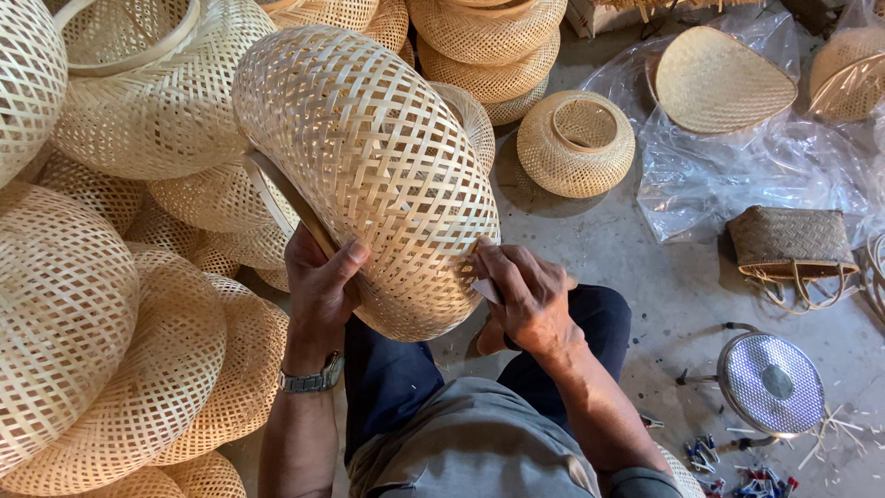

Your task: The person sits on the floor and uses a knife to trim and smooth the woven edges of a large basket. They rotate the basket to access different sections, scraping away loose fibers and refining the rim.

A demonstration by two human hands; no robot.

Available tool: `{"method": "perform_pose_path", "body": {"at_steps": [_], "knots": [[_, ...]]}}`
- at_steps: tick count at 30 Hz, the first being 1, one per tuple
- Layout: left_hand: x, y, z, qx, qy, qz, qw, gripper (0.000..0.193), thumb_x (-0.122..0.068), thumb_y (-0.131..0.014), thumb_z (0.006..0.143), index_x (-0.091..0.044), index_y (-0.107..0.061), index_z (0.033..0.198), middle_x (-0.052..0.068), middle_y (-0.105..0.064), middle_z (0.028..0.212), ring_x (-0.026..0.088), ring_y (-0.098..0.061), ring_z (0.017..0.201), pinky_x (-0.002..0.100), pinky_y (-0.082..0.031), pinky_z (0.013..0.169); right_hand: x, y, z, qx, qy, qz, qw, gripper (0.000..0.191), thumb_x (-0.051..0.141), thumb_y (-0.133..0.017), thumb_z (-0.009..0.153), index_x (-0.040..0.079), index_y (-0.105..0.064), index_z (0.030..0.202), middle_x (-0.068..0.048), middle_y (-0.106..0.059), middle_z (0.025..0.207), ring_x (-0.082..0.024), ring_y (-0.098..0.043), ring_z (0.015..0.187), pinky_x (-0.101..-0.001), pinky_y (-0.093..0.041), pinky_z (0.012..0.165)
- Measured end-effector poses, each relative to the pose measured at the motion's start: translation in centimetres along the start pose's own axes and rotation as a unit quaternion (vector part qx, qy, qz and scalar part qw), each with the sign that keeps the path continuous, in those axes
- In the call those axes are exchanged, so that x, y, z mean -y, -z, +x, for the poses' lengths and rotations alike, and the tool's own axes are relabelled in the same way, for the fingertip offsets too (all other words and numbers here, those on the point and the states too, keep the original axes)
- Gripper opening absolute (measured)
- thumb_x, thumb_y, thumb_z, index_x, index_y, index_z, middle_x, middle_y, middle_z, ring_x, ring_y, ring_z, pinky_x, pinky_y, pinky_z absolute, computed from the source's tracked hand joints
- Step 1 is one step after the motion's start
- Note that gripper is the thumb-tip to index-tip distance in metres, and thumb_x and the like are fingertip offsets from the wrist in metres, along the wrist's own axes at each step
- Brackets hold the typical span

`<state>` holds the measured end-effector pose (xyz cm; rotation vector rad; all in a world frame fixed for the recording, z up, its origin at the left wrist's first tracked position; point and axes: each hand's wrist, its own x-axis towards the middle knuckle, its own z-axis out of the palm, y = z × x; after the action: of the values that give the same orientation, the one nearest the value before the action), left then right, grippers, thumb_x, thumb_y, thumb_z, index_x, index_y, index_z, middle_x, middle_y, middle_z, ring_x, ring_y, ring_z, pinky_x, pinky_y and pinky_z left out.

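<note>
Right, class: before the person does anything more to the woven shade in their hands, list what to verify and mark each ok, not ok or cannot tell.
1. Left hand grips the rim of the woven bamboo shade: ok.
2. Right hand is against the shade's lower edge: ok.
3. What the small pale piece under the right fingers is: cannot tell.
4. Shade is lifted off the concrete floor: ok.
5. Stacked shades at the left stand apart from the held one: ok.
6. Small round lamp and loose clips lie out of the hands' way: ok.
</note>
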<state>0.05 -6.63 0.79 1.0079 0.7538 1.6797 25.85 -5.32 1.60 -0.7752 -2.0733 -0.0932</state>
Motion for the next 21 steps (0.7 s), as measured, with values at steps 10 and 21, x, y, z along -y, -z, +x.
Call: {"method": "perform_pose_path", "body": {"at_steps": [10,21], "knots": [[-0.3,1.3,0.8,0.015,-0.013,0.008,1.000,0.066,-0.032,-0.084,0.089,0.004,-0.057,0.137,0.011,-0.070,0.124,0.020,-0.068,0.112,0.037,-0.059,0.096,0.3,0.6,-0.2,-0.046,-0.156,0.146,0.976,0.034,0.011,-0.080,0.094,0.000,-0.066,0.123,-0.010,-0.070,0.098,-0.015,-0.069,0.075,-0.0287,-0.056,0.065],[1.0,2.7,1.9,0.025,0.005,-0.005,1.000,0.064,-0.026,-0.083,0.087,0.006,-0.055,0.134,0.014,-0.069,0.121,0.020,-0.070,0.104,0.036,-0.061,0.089,0.1,2.6,1.7,0.034,-0.145,0.222,0.964,0.033,0.009,-0.083,0.088,0.005,-0.067,0.117,-0.006,-0.066,0.095,-0.012,-0.058,0.066,-0.0272,-0.047,0.060]]}}
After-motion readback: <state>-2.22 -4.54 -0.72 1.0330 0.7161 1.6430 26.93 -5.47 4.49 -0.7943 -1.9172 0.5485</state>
